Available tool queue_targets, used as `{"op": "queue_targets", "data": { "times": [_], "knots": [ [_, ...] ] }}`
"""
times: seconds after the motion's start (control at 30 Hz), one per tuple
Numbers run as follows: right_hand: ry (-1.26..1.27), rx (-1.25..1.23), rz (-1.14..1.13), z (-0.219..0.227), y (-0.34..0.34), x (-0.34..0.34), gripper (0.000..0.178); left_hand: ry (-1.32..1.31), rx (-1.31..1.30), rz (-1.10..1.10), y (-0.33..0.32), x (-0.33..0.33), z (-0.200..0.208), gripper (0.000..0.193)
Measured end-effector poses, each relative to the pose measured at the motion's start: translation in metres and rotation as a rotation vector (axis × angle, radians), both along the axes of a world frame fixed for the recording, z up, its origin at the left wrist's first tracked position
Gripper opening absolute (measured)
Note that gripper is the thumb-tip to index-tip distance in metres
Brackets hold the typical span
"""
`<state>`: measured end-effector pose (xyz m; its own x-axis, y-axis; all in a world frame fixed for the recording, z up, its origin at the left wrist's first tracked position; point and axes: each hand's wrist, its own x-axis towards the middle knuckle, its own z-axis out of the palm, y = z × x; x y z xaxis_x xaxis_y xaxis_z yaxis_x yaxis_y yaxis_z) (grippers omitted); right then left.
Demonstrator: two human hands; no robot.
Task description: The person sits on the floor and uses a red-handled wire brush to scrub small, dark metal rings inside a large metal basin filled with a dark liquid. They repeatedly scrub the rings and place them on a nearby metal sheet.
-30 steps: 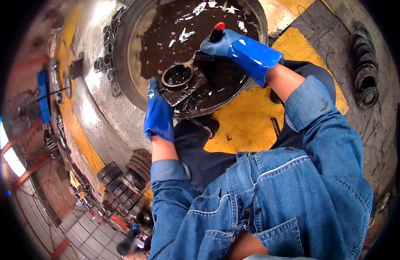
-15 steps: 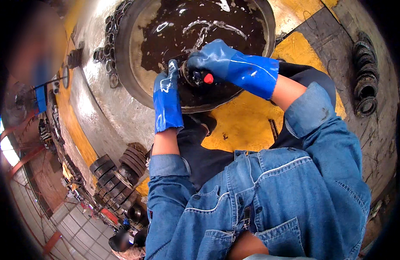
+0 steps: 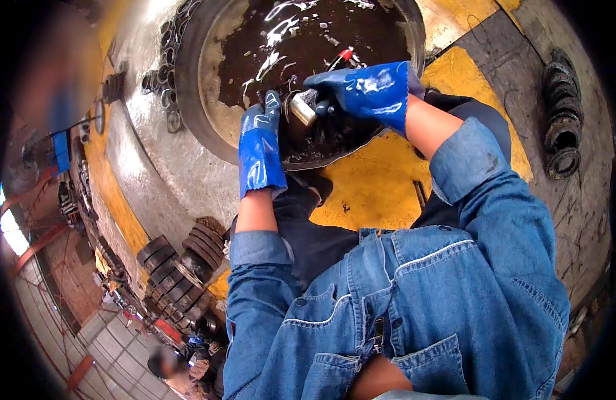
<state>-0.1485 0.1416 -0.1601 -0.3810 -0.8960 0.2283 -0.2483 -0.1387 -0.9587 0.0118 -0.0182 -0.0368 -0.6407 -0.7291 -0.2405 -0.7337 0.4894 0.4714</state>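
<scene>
Both my hands wear wet blue rubber gloves over a large round basin [image 3: 211, 100] of dark, shiny liquid. My left hand [image 3: 260, 123] is closed at the side of a dark, round metal part [image 3: 288, 115], its thumb and fingers partly hidden. A bright silvery face [image 3: 303, 110] shows on the part, turned toward my right hand. My right hand [image 3: 361, 92] is bent over it from the right, fingers curled. From the far side of that hand sticks out a thin tool with a red end [image 3: 346, 55]; its other end is hidden.
Metal rings [image 3: 166, 77] line the floor left of the basin. Stacked dark round parts [image 3: 178, 267] stand at lower left, and a row of black rings [image 3: 563, 113] lies at far right. A blurred person is at upper left, another person [image 3: 166, 363] at lower left.
My right hand has turned and shifted slightly right, swinging the tool's red end from the near side to the far side. The part's silvery face now shows. My left hand stays nearly in place.
</scene>
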Motion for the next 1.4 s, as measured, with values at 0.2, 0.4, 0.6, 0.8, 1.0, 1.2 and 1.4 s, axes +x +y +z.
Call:
{"op": "queue_targets", "data": {
  "times": [0.2, 0.4, 0.6, 0.8, 1.0, 1.2, 1.4],
  "knots": [
    [-0.512, 0.592, 0.089, 0.101, -0.001, 0.021, 0.04, -0.034, 0.029, -0.08, -0.024, 0.009, -0.021, 0.074],
    [0.884, 0.717, 0.293, 0.102, -0.023, 0.042, 0.029, 0.02, 0.148, -0.092, -0.023, 0.006, -0.024, 0.062],
    [0.501, 0.661, 0.129, 0.079, -0.014, 0.033, 0.025, 0.128, 0.357, -0.091, 0.0, 0.009, -0.017, 0.052],
    [-0.795, 0.514, 0.11, 0.112, 0.031, 0.014, 0.039, 0.266, 0.402, -0.041, -0.003, 0.027, -0.042, 0.048],
    [-0.441, 0.514, 0.094, 0.111, 0.032, 0.007, 0.034, 0.181, 0.475, -0.009, 0.013, 0.008, -0.006, 0.047],
    [0.507, 0.329, 0.057, 0.116, 0.011, 0.014, 0.024, 0.044, 0.745, -0.014, -0.019, -0.025, 0.038, 0.037],
    [-0.192, 0.483, -0.043, 0.134, 0.03, -0.003, 0.033, -0.242, 0.944, -0.005, -0.047, -0.059, 0.048, 0.037]
  ]
}}
